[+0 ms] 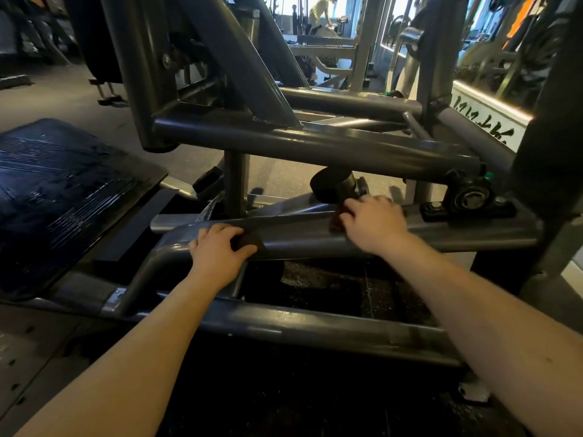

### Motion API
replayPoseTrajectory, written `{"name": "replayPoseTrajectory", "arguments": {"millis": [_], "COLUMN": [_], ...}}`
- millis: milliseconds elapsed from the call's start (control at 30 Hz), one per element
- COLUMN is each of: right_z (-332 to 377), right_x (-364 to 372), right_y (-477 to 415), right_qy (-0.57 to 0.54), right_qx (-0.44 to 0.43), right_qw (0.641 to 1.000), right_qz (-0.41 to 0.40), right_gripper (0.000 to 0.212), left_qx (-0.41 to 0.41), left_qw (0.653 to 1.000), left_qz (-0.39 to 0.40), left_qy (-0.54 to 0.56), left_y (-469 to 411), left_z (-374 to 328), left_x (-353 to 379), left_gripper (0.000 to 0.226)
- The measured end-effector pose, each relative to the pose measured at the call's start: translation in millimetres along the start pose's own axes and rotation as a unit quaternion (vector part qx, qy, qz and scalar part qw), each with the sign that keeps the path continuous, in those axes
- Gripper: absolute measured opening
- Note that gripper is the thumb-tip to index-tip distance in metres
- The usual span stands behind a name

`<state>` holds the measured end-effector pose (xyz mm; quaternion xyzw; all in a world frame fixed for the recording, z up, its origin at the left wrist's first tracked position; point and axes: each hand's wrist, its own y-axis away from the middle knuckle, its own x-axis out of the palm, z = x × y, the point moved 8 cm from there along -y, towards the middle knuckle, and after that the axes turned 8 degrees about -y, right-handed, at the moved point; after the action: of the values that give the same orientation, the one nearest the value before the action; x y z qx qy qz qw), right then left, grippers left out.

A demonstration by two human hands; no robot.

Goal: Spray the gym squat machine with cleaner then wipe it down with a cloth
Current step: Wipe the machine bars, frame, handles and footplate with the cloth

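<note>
Only a dark reddish edge of the cloth (335, 221) is seen, the rest being covered by the right hand (373, 223), and the dark patch beside the thumb of the left hand (217, 250) cannot be told as shadow or fabric; the squat machine (315, 143) is cut off at the top. The cloth is pinned by the curled right fingers onto the slanting lower tube (299, 238), just below the black rubber stop (334, 186). The same tube is gripped further left by the left hand, fingers wrapped over it, thumb on the near side, both forearms stretched forward.
</note>
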<state>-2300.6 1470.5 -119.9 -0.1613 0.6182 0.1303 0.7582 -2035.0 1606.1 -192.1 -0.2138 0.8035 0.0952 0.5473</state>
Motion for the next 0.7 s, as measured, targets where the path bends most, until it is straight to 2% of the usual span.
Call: {"name": "replayPoseTrajectory", "arguments": {"millis": [67,133,400,467,567,633,700], "right_z": [-13,2,155,157,123,88,39], "right_x": [-6,-3,72,75,57,43,23], "right_y": [-6,-13,-34,-24,1,22,39], "right_qy": [0.005,0.019,0.012,0.005,-0.055,-0.059,-0.055], "right_qx": [0.03,0.019,-0.138,-0.166,-0.185,-0.171,-0.122], "right_qw": [0.999,0.999,0.978,0.977,0.98,0.983,0.986], "right_qz": [0.017,0.028,0.158,0.135,0.045,-0.021,-0.096], "right_gripper": [0.043,0.037,0.036,0.039,0.041,0.041,0.04], "left_qx": [0.012,0.013,-0.018,-0.022,-0.014,0.011,0.045], "left_qw": [1.0,1.0,1.0,0.999,1.0,0.999,0.998], "left_qz": [0.0,0.004,-0.006,-0.015,-0.026,-0.028,-0.027], "left_qy": [-0.013,-0.022,-0.024,-0.025,-0.007,0.015,0.026], "left_y": [-1,-2,1,1,1,2,3], "left_z": [-2,1,16,16,12,0,-20], "left_x": [-2,-2,-3,-2,-1,0,4], "left_gripper": [0.053,0.053,0.049,0.047,0.044,0.044,0.047]}}
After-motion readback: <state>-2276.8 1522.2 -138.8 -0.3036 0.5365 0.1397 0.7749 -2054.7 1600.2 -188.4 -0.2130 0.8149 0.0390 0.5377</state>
